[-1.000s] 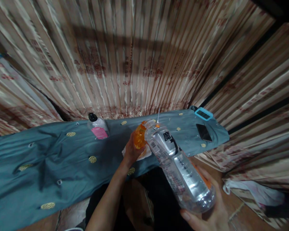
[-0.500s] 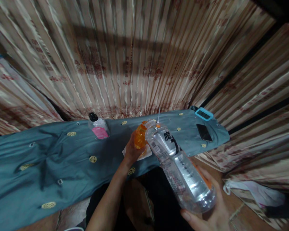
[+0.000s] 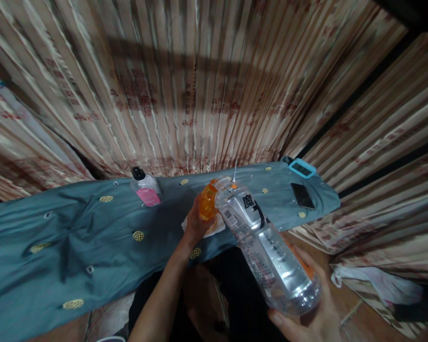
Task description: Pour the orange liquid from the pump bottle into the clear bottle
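a: your right hand (image 3: 312, 311) is cupped under the base of a large clear plastic bottle with a black-and-white label (image 3: 266, 249), fingers wrapped round it, bottle tipped neck-up toward the table.

b: and your left hand (image 3: 194, 223)?

a: closed around a small translucent orange bottle (image 3: 207, 203), holding it just above a white paper napkin (image 3: 214, 228) on the teal cloth with yellow dots (image 3: 74, 237). the mouth of the clear bottle sits right against the top of the orange one; whether liquid passes between them i cannot tell.

b: what's around you?

a: a small clear bottle with a pink label and black cap (image 3: 146, 189) stands well to your left, near the back edge of the cloth. over on the right end lie a black phone (image 3: 302, 195) and, just behind it, a light blue rectangular device (image 3: 301, 168). a thin white stick (image 3: 234, 172) pokes up just behind the two bottle mouths. pleated beige curtains with red print (image 3: 199, 80) hang behind the table, and a crumpled white bag (image 3: 378, 280) lies on the floor to your right.
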Available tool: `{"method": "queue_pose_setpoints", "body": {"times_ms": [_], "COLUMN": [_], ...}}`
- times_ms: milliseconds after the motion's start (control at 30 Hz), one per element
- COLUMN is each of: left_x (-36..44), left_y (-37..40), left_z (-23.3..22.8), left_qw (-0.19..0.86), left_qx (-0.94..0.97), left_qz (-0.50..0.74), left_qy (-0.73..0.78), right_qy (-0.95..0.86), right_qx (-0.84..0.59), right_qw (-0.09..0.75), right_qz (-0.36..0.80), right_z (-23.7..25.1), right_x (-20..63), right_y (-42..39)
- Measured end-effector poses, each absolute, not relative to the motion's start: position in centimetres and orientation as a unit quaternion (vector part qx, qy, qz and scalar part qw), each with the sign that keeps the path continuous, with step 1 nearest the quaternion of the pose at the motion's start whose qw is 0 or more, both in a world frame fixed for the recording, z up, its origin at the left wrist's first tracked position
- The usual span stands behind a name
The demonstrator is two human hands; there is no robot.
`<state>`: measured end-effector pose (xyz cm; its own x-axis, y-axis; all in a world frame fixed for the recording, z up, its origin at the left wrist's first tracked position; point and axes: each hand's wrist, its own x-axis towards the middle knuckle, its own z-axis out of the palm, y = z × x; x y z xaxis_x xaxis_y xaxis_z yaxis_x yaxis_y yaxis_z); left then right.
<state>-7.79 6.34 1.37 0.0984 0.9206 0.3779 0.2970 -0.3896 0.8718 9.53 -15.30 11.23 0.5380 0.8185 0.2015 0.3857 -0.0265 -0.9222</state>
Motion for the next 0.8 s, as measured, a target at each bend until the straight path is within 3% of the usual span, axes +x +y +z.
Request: {"method": "queue_pose_setpoints", "body": {"times_ms": [800], "left_x": [-7.7], "left_y": [6.3], "left_z": [1.1], "left_qw": [0.318], "left_qx": [0.663], "left_qz": [0.494], "left_qy": [0.464], "right_qy": [-0.491], "right_qx": [-0.673], "right_qw": [0.521], "right_qz": [0.186], "right_z": [11.1], "right_x": [10.5], "right_y": [-15.5]}}
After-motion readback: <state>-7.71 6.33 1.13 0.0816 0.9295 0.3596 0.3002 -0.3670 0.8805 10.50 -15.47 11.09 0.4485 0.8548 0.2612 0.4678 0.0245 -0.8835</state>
